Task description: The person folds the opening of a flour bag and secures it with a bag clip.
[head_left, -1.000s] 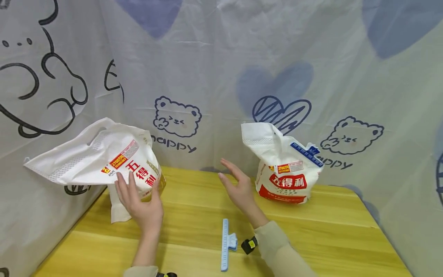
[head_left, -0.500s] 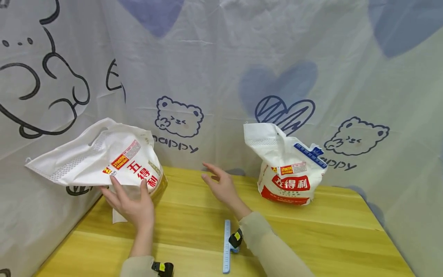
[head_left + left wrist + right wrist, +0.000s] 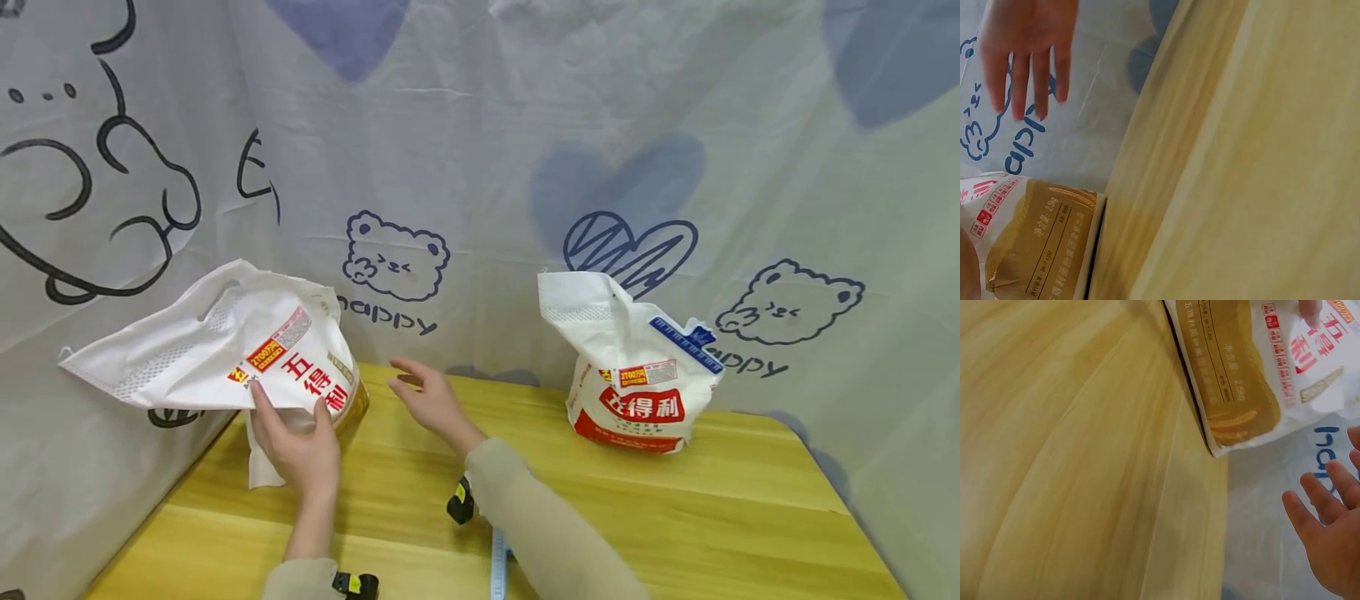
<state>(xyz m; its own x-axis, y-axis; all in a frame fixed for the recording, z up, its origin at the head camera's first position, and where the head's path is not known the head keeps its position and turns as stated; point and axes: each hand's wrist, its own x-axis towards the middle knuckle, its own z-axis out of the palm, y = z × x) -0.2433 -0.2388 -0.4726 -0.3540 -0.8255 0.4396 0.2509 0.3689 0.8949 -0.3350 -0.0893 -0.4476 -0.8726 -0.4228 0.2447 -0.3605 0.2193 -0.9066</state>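
Observation:
On the left stands a white flour bag [image 3: 300,358] with red lettering and a gold lower part, its upper part folded over to the left. My left hand [image 3: 303,454] touches the front of this bag with thumb and a finger; its other fingers are hidden behind the overhanging fold. Just right of the bag is my right hand [image 3: 431,404], apart from it, fingers extended toward it. The right wrist view shows that hand [image 3: 1335,531] spread beside the bag's gold end [image 3: 1222,369]. A light-blue bag clip [image 3: 498,567] lies partly covered by my right sleeve.
A second flour bag [image 3: 633,392] stands on the right of the wooden table [image 3: 712,508], with a dark-blue clip [image 3: 686,343] on its top edge. A printed cloth [image 3: 480,167] hangs behind and along the sides. A white strip [image 3: 262,462] hangs below the left bag's fold.
My right hand has moved left, from near the right bag toward the left one. My left hand has shifted slightly down the left bag, its fingers passing under the fold.

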